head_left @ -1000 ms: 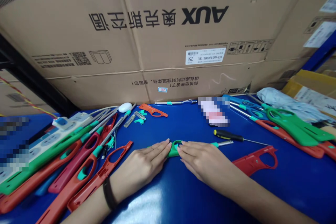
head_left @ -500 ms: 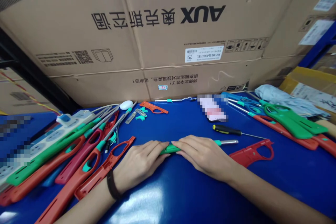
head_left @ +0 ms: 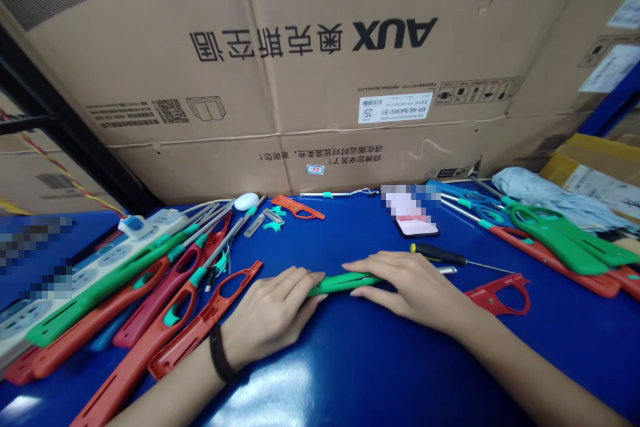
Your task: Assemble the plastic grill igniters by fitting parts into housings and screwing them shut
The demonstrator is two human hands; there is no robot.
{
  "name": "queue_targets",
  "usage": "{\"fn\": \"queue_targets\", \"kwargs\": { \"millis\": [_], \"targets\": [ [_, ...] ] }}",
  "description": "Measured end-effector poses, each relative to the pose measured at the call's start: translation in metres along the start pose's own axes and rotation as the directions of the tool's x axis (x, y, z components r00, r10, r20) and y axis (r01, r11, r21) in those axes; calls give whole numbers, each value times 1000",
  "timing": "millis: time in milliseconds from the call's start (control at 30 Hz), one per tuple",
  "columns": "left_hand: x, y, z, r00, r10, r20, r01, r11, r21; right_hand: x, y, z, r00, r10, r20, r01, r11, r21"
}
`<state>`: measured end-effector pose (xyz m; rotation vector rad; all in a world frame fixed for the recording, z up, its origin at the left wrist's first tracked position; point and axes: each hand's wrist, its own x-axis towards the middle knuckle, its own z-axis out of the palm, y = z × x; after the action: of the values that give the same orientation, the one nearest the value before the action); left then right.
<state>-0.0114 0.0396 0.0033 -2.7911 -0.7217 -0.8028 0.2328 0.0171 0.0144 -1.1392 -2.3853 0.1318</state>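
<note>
Green plastic lighter handle [head_left: 345, 283] lying lengthwise at centre frame, low on the blue workbench [head_left: 350, 380], with both hands on it! Left hand [head_left: 270, 313], black wristband [head_left: 219, 353] at the wrist, curls its fingers [head_left: 305, 277] over the handle's left end in a light hold. Right hand [head_left: 410, 283] comes in from the lower right, its fingers [head_left: 367, 267] stretched long over the top, pressing the handle's right part. Only a short green stretch shows between the two sets of fingertips.

Tight on the right: a steel tube end [head_left: 447, 270] pokes out past the right hand, in line with the handle. Just above it sits a black-and-yellow screwdriver [head_left: 435, 253], and a red lighter shell [head_left: 500, 297] lies just beside the right wrist. Tight on the left too: an orange-red shell [head_left: 205, 327] runs right alongside the left hand, edge of a lighter heap [head_left: 150, 300] filling the lower left. Behind the hands, a band of blue tabletop runs up to a phone [head_left: 415, 227] and small green parts [head_left: 273, 227]. Below them, glossy blue spreads to the bottom edge. Cardboard carton [head_left: 310, 80] walls off the back edge.
</note>
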Motion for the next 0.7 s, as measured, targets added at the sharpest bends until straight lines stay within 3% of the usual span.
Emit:
{"fn": "queue_targets", "kwargs": {
  "millis": [167, 433, 700],
  "targets": [
    [5, 2, 0, 998, -47, 40, 49, 997, -67, 2, 1, -3, 997, 24, 80, -29, 997, 67],
    [16, 21, 8, 956, -237, 170, 281, 904, -321, -1, 2, 0, 996, 5, 92, -16, 992, 121],
    [21, 21, 7, 954, -208, 215, 271, 907, -323, -4, 3, 0, 997, -8, 78, 2, 997, 72]
  ]
}}
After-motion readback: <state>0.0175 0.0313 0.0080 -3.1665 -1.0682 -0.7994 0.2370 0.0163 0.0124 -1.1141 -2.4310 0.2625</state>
